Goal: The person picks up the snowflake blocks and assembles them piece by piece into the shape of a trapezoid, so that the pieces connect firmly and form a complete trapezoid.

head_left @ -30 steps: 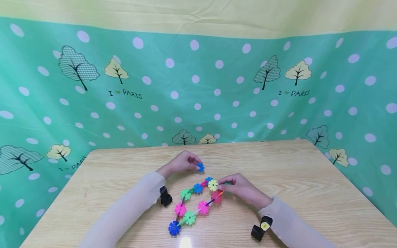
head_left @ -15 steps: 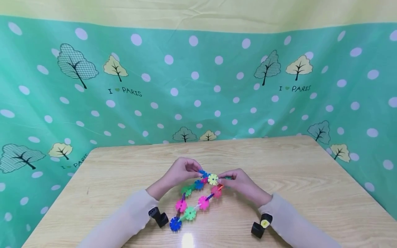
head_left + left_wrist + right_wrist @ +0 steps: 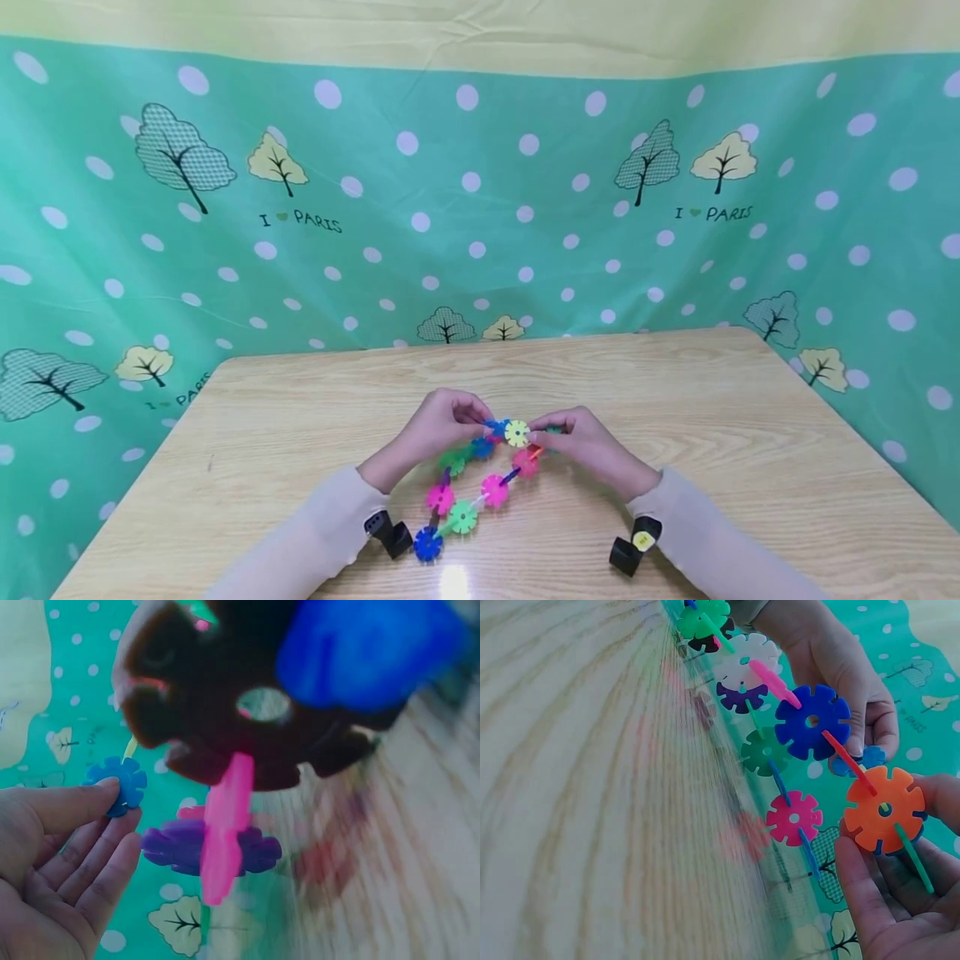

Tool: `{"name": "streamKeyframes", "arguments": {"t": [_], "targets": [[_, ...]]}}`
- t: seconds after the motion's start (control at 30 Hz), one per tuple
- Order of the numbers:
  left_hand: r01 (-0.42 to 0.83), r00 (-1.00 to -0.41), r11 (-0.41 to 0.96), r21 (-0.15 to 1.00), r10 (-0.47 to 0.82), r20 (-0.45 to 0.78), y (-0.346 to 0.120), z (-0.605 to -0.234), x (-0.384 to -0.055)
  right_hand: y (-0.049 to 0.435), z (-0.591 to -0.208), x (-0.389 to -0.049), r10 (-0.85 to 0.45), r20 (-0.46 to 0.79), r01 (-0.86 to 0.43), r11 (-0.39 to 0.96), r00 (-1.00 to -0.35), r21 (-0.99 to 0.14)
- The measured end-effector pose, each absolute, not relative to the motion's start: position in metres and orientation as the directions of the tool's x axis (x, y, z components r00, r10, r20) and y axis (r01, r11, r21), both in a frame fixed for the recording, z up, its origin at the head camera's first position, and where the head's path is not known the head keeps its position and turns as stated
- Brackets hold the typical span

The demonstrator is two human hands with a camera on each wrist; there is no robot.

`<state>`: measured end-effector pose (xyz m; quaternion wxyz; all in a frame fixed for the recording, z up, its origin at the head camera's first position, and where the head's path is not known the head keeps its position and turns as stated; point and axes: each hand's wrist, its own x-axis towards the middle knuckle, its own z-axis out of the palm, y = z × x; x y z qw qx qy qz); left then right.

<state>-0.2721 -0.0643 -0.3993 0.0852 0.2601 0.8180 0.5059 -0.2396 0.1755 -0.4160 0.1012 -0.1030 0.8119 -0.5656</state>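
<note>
A loop of notched plastic snowflake discs slotted edge to edge hangs between both hands. My left hand (image 3: pixel 442 425) pinches a light blue snowflake disc (image 3: pixel 129 780) between thumb and fingers. Against that disc's edge, a yellow disc (image 3: pixel 517 433) shows close by. My right hand (image 3: pixel 588 446) grips the chain at its right end, the fingers around an orange disc (image 3: pixel 866 817) with a green disc (image 3: pixel 913 859) edge-on beside it. Toward the front the loop runs through pink discs (image 3: pixel 495 491) and a light green disc (image 3: pixel 463 517) to a dark blue disc (image 3: pixel 428 543).
The wooden table (image 3: pixel 300 408) lies under the hands, with a green dotted curtain (image 3: pixel 375 208) behind its far edge. Black wrist cameras (image 3: pixel 625 556) are strapped at both sleeves. A brown disc (image 3: pixel 180 697) of the loop hangs close to the left wrist camera.
My left hand has come right and toward me, bringing its blue disc up to the chain by the yellow disc. My right hand has kept its grip, shifting only slightly.
</note>
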Motion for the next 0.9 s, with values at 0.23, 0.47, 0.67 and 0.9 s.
{"name": "streamKeyframes", "arguments": {"t": [0.23, 0.47, 0.67, 0.9], "targets": [[0.404, -0.835, 0.363, 0.839, 0.522, 0.176, -0.061, -0.396, -0.268, 0.177, -0.416, -0.239, -0.291, -0.038, -0.066, 0.339, -0.956, -0.938], [0.468, -0.812, 0.354, 0.810, 0.533, 0.237, -0.058, -0.397, -0.264, 0.175, -0.416, -0.238, -0.290, -0.046, -0.057, 0.339, -0.956, -0.939], [0.534, -0.780, 0.325, 0.780, 0.546, 0.306, -0.059, -0.398, -0.262, 0.175, -0.418, -0.238, -0.297, -0.036, -0.056, 0.296, -0.954, -0.954], [0.516, -0.787, 0.285, 0.807, 0.530, 0.316, -0.059, -0.405, -0.263, 0.175, -0.415, -0.236, -0.306, -0.014, -0.072, 0.268, -0.952, -0.961]]}}
